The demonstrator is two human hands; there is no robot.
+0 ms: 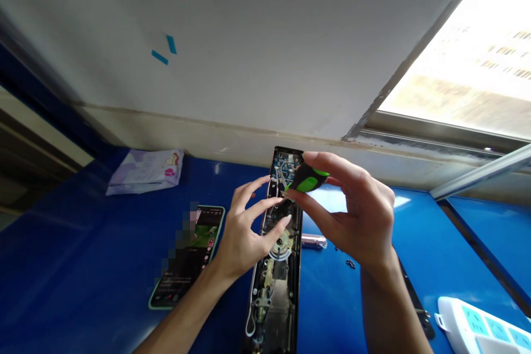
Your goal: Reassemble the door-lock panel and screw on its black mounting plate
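Observation:
A long, narrow black housing (290, 287) lies open on the blue table, looking like an electronic lock with its inside exposed. It contains a blue circuit board (281, 161), white wires and a round metal mechanism (280, 243). My right hand (359, 213) grips a screwdriver (309, 178) by its black and green handle, tilted over the upper part of the housing. Its tip is hard to make out near my left fingers. My left hand (249, 227) spreads its fingers over the housing, with fingertips at its left edge and close to the screwdriver's shaft.
On the left lie a phone (188, 265) with a lit screen and a white-purple packet (146, 171). Right of the housing are a pinkish metallic object (314, 241), small dark screws (350, 263), a dark panel (415, 298) and a white power strip (477, 323). A wall (232, 55) stands behind.

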